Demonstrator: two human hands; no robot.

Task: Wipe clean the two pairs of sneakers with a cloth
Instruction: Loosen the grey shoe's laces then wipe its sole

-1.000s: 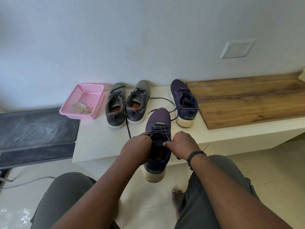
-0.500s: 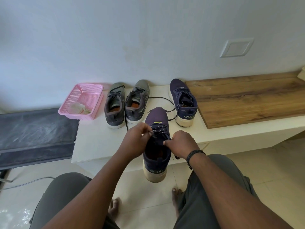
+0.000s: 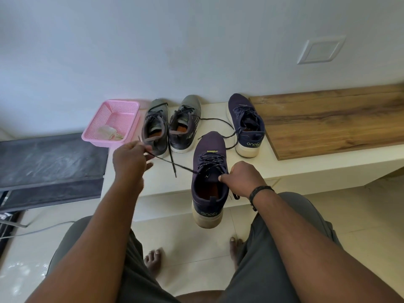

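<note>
1. The left hand [image 3: 130, 159] pinches the dark lace [image 3: 175, 165] taut; the right hand [image 3: 242, 179] grips the navy knit sneaker [image 3: 208, 178] by its collar.
2. No wiping yet: the pale crumpled cloth [image 3: 107, 134] lies in the pink plastic basket [image 3: 122, 108], beyond the left fingers [image 3: 147, 149].

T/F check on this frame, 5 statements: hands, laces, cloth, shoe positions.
1. The left hand pulls a lace out sideways from the navy sneaker. True.
2. The right hand holds the cloth. False: it grips the navy sneaker's collar; the cloth lies in the pink basket.
3. Both grey sneakers stand on the white bench. True.
4. The other navy sneaker sits on the floor. False: it stands on the bench, beside the wooden board.
5. The held sneaker's heel points toward the wall. False: its heel faces the person.
</note>
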